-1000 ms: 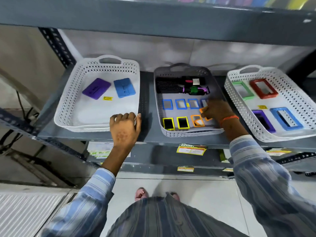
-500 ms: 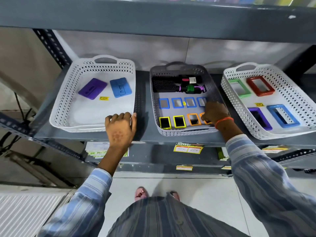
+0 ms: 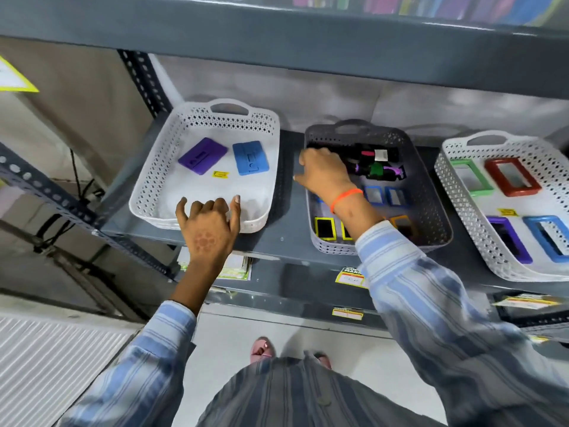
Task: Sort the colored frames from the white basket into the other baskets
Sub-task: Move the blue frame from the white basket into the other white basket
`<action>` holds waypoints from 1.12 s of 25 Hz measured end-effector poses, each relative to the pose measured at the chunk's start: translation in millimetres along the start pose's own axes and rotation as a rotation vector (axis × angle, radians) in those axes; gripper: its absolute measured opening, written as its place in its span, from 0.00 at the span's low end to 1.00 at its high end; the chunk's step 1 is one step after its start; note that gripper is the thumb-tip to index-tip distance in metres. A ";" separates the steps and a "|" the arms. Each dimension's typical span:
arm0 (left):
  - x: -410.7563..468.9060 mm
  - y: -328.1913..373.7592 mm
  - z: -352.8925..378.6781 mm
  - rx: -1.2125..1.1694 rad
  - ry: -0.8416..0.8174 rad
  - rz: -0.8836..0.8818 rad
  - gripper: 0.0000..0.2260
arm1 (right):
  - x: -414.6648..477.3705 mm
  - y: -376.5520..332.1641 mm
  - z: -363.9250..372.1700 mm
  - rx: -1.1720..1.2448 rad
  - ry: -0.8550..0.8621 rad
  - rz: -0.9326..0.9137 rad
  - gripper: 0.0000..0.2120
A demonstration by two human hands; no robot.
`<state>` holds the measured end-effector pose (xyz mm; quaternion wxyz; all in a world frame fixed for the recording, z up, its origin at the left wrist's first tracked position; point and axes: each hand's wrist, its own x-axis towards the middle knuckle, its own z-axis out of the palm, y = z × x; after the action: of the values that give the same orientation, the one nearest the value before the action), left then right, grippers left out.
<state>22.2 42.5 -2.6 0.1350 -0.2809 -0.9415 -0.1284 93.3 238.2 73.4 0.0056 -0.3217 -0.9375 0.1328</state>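
On the shelf's right stands a white basket (image 3: pixel 462 211) holding large green (image 3: pixel 471 177), red (image 3: pixel 512 177), purple (image 3: pixel 509 238) and blue (image 3: pixel 546 238) frames. The grey basket (image 3: pixel 431 192) in the middle holds small blue frames (image 3: pixel 374 195), a yellow frame (image 3: pixel 324 228) and an orange frame (image 3: pixel 401 221). My right hand (image 3: pixel 323 174) is curled over that basket's rear left corner; whatever lies under it is hidden. My left hand (image 3: pixel 209 223) rests with spread fingers on the front rim of the left white basket (image 3: pixel 147 192).
The left basket holds a purple tile (image 3: pixel 201 155), a blue tile (image 3: pixel 251 157) and a yellow label (image 3: pixel 220 174). Black brush-like items (image 3: pixel 378 167) lie at the grey basket's back. A shelf board hangs close overhead. Price tags (image 3: pixel 349 277) line the shelf's front edge.
My right hand left the orange frames at the grey basket's front right and moved to its rear left corner. My left hand's fingers spread on the left basket's rim.
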 end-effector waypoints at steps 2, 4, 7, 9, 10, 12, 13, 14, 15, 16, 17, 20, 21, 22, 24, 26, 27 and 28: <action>5.0 -12.1 -3.3 -0.024 -0.004 -0.047 0.24 | 13.2 -28.3 5.8 0.031 0.029 -0.064 0.16; 9.3 -24.0 -5.7 -0.067 -0.027 -0.099 0.22 | 28.8 -53.4 14.6 0.037 0.023 -0.133 0.16; 13.3 -38.8 -7.8 -0.158 -0.034 -0.133 0.23 | 54.1 -81.8 33.4 0.030 -0.025 -0.197 0.15; 14.2 -45.3 -8.2 -0.182 -0.019 -0.128 0.24 | 72.0 -95.6 46.7 0.005 -0.058 -0.201 0.16; 14.5 -47.1 -8.2 -0.180 -0.023 -0.128 0.24 | 80.7 -100.9 53.1 -0.012 -0.068 -0.195 0.17; 14.8 -46.2 -7.9 -0.166 -0.054 -0.124 0.24 | 94.7 -103.7 65.1 -0.059 -0.094 -0.149 0.23; 14.7 -45.1 -7.6 -0.158 -0.064 -0.122 0.24 | 100.0 -103.2 70.7 -0.104 -0.120 -0.125 0.27; 14.6 -45.3 -7.5 -0.154 -0.068 -0.123 0.24 | 104.6 -103.2 76.3 -0.141 -0.150 -0.098 0.30; 14.8 -45.6 -7.7 -0.156 -0.071 -0.123 0.24 | 108.0 -102.0 81.8 -0.151 -0.173 -0.062 0.33; 14.8 -46.2 -7.9 -0.164 -0.073 -0.121 0.24 | 110.1 -101.7 85.9 -0.132 -0.186 -0.018 0.35; 14.5 -47.2 -7.9 -0.171 -0.072 -0.118 0.24 | 111.1 -102.8 87.7 -0.098 -0.180 0.013 0.36; 12.5 -48.0 -7.5 -0.172 -0.066 -0.103 0.23 | 113.7 -107.9 84.1 0.108 -0.127 -0.001 0.31; 12.5 -47.9 -7.5 -0.176 -0.060 -0.099 0.23 | 114.2 -108.3 81.0 0.219 -0.125 0.011 0.27; 12.4 -47.9 -7.6 -0.180 -0.052 -0.097 0.23 | 114.1 -106.7 78.9 0.293 -0.128 0.036 0.23; 13.2 -47.6 -7.7 -0.188 -0.044 -0.093 0.23 | 110.9 -100.3 77.8 0.282 -0.163 0.061 0.19; 12.6 -47.8 -6.7 -0.195 -0.039 -0.089 0.23 | 104.3 -93.7 82.7 0.191 -0.170 0.052 0.17; 11.8 -47.9 -6.6 -0.197 -0.034 -0.086 0.23 | 100.1 -93.3 85.3 0.138 -0.157 0.039 0.17; 11.3 -48.0 -7.0 -0.200 -0.028 -0.083 0.22 | 96.5 -95.0 88.3 0.098 -0.146 0.023 0.17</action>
<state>-12.7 7.0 -0.3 0.0879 -0.2554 -0.9366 -0.2233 -48.9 203.0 5.0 -0.0487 -0.3211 -0.9240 0.2019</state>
